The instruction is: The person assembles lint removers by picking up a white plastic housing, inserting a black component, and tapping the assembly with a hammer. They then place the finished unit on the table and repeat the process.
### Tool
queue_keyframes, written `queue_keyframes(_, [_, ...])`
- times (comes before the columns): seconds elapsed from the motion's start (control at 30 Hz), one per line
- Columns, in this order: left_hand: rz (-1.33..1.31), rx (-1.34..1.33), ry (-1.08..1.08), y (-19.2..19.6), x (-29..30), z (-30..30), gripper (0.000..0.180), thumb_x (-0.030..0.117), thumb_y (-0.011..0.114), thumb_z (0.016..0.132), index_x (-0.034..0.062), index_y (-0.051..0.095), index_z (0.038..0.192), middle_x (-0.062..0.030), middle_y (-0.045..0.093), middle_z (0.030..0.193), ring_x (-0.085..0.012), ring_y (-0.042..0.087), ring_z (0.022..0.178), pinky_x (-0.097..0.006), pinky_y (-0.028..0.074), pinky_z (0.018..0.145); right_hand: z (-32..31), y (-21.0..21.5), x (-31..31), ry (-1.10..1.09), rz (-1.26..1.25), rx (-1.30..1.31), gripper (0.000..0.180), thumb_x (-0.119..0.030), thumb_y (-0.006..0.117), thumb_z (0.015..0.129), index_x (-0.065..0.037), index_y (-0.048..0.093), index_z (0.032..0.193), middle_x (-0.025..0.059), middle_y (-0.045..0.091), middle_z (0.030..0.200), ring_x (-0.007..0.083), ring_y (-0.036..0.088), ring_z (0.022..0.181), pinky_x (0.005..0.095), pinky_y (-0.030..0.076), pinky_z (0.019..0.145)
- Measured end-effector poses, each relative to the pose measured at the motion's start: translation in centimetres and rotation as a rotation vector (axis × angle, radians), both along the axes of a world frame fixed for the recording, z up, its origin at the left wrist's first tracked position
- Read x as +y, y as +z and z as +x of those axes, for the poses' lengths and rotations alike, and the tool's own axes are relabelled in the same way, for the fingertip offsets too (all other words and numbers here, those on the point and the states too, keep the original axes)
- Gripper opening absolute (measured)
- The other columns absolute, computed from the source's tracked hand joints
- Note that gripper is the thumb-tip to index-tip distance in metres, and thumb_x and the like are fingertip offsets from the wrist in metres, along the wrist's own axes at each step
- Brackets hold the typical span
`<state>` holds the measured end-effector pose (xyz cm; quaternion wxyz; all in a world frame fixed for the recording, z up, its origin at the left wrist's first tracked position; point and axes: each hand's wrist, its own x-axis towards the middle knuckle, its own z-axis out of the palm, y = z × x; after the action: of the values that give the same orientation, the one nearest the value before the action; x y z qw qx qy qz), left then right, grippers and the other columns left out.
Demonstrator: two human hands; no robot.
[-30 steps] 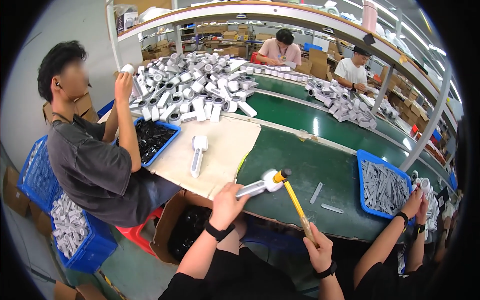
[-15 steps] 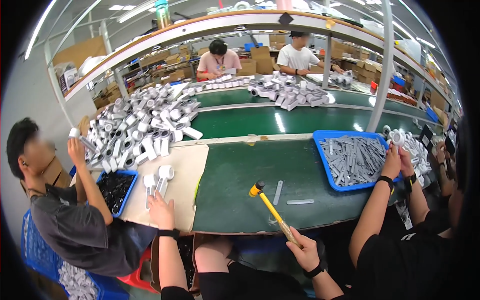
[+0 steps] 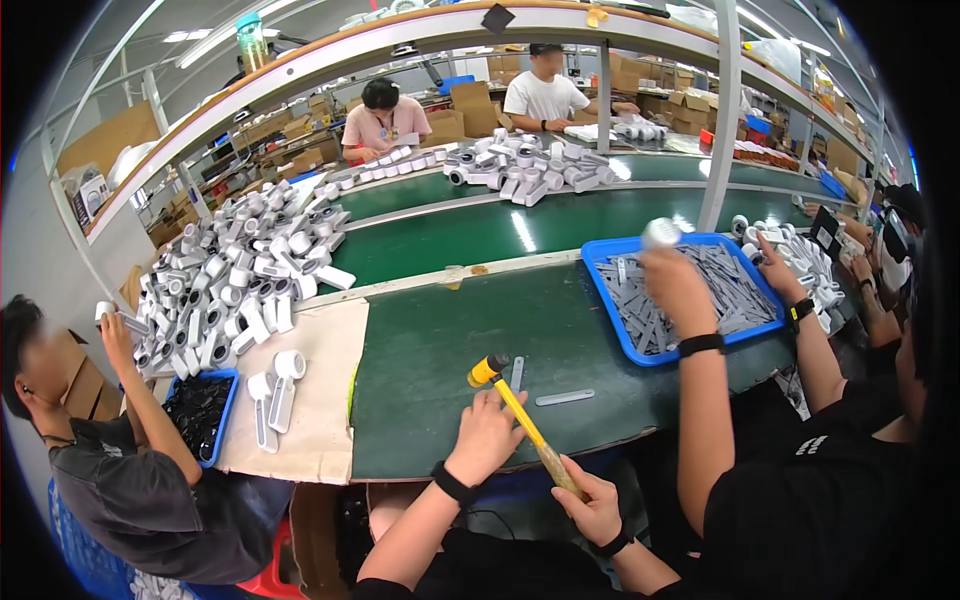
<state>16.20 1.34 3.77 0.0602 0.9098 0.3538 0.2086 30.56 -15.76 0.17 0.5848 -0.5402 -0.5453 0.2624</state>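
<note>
My right hand [image 3: 592, 507] grips the wooden end of a yellow-handled hammer [image 3: 515, 408] that lies slanted over the green mat [image 3: 430, 400], its yellow and black head [image 3: 488, 368] pointing away from me. My left hand [image 3: 488, 435] rests back-up on the mat just left of the handle, with nothing seen in it. Two flat grey strips [image 3: 565, 398] lie on the mat just beyond the hammer head. Two white handled parts [image 3: 278, 385] lie on the beige sheet [image 3: 320, 430] to the left.
A blue tray [image 3: 640, 352] of grey strips stands at the right, where a co-worker's hand [image 3: 675, 285] lifts a white part. A heap of white parts [image 3: 235, 285] fills the back left. Another co-worker [image 3: 130, 480] sits left beside a blue bin [image 3: 200, 412] of black pieces.
My left hand held a white part at the hammer, set it on the beige sheet to the left, and is back beside the handle. My view turned left.
</note>
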Motion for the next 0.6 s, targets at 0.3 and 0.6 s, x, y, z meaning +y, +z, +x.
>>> queue_keyframes(0.3, [0.101,-0.02,-0.092,-1.0,0.4,2.5,0.042,0.026,0.076,0.076,0.0077,0.066,0.113,-0.0182,0.064,0.114,-0.0367,0.062,0.104,-0.046,0.051,0.084,0.7,0.3,-1.2,-0.004,0.043,-0.024,0.053,0.0,0.071,0.084,0.001,0.056,0.135,0.0019,0.061,0.078,0.0047,0.052,0.059,0.0204,0.041,0.054])
queue_keyframes(0.6, [0.129,0.018,-0.074,0.3,3.6,7.4,0.039,0.024,0.074,0.077,0.0105,0.065,0.112,-0.0128,0.061,0.105,-0.0321,0.061,0.096,-0.043,0.053,0.077,0.9,1.3,-2.6,-0.019,-0.062,0.104,0.051,0.0,0.074,0.082,0.005,0.058,0.13,0.0162,0.07,0.101,0.0159,0.068,0.087,0.0245,0.051,0.079])
